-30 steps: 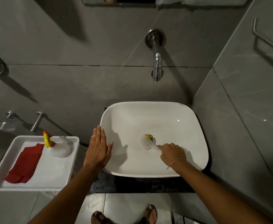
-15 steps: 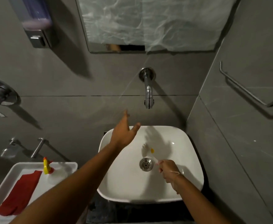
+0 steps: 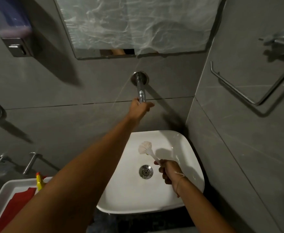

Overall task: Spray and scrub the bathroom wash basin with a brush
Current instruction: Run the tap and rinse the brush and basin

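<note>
Brush [image 3: 146, 148] in right hand [image 3: 168, 172] hangs over basin [image 3: 193, 158].

White glossy ceramic basin [image 3: 185, 167], chrome drain ring [image 3: 145, 171]. White-bristled, white-handled plastic brush [image 3: 146, 147]. Grey matte wall tiles [image 3: 70, 84] streaked with pale veining. Chrome wall spout [image 3: 140, 88]. White plastic tray [image 3: 1, 194]; red cloth [image 3: 15, 209] and yellow spray nozzle [image 3: 39, 181] seen on it.
</note>
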